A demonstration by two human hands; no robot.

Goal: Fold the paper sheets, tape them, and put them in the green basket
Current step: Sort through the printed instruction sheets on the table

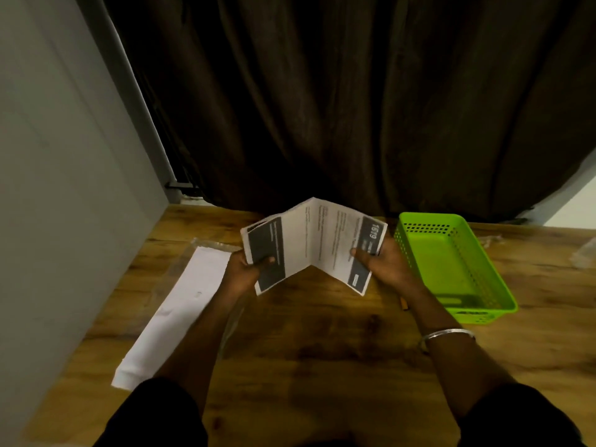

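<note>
The wooden table (pixel 322 350) bears white paper sheets (pixel 180 304) at left and a green basket (pixel 477 314) at right.

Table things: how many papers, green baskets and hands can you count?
Papers: 2, the printed sheet and the white paper.
Green basket: 1.
Hands: 2, left hand and right hand, both holding the printed sheet.
Total: 5.

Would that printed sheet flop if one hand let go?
Probably yes: the printed sheet looks thin and bends in a ridge between the left hand and right hand. Likely very light, since thumb pinches hold it.
</note>
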